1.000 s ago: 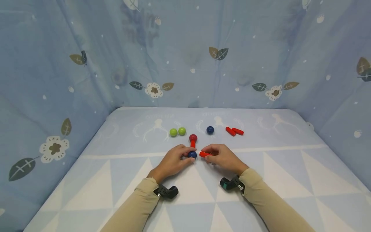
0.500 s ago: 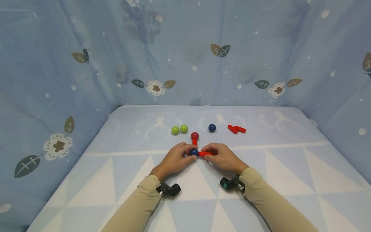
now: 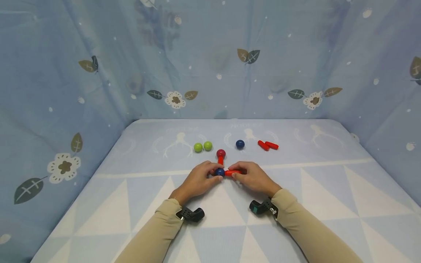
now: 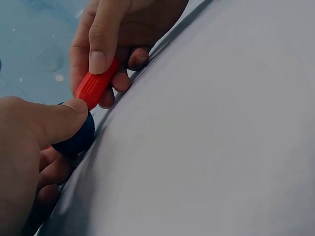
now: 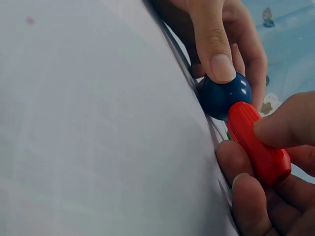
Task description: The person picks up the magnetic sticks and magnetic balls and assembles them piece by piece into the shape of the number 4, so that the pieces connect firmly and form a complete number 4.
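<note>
My left hand [image 3: 199,179] pinches a dark blue ball [image 3: 219,172] between thumb and fingers, low over the table. In my right hand [image 3: 252,177] is a short red rod [image 5: 256,142], pinched by thumb and fingers; its end meets the blue ball's right side in the right wrist view. A second red rod [image 3: 220,160] runs away from the blue ball to a dark red ball [image 3: 221,153]. Fingers of the left hand partly hide where that rod reaches the blue ball. In the left wrist view the thumb covers part of the blue ball [image 4: 78,137].
Two green balls [image 3: 203,146] lie behind the hands to the left. Another dark blue ball [image 3: 240,144] is at the back, with two loose red rods [image 3: 268,145] to its right. A patterned cloth covers the table [image 3: 158,219]; blue curtains [image 3: 210,65] enclose it.
My right hand has brought its red rod leftward, closing the gap to the blue ball until the two touch. The left hand keeps its grip on the ball. The head view shifted slightly.
</note>
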{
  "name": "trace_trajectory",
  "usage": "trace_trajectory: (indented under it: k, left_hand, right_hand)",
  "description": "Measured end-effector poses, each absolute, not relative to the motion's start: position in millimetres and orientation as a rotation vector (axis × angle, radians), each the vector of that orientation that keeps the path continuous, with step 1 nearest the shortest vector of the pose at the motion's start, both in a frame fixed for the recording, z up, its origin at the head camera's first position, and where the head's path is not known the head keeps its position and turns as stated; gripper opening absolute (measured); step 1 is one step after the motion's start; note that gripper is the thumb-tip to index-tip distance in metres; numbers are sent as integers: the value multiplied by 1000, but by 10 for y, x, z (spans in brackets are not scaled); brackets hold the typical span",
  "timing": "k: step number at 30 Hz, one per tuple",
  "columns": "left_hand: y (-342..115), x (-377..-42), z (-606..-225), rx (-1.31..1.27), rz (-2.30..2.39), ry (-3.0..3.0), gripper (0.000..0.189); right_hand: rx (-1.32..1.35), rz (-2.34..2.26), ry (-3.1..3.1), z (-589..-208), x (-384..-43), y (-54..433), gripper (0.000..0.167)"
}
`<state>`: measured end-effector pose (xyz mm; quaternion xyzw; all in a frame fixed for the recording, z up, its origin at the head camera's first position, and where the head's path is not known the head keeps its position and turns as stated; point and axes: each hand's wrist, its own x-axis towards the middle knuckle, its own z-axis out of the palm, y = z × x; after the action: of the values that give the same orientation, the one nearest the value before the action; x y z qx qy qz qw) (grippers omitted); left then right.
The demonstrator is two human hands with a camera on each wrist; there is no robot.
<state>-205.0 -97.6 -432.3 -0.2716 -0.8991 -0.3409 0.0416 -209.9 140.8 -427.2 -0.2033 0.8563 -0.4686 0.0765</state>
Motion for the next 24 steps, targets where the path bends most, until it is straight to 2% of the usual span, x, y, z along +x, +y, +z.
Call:
trace_trajectory:
  k: [24]
  left_hand:
    - [-970, -2067, -4328, -826, -1073, -2749, 36]
  right_hand:
    - [-542, -1380, 2560, -4221, -2133, 1513, 23]
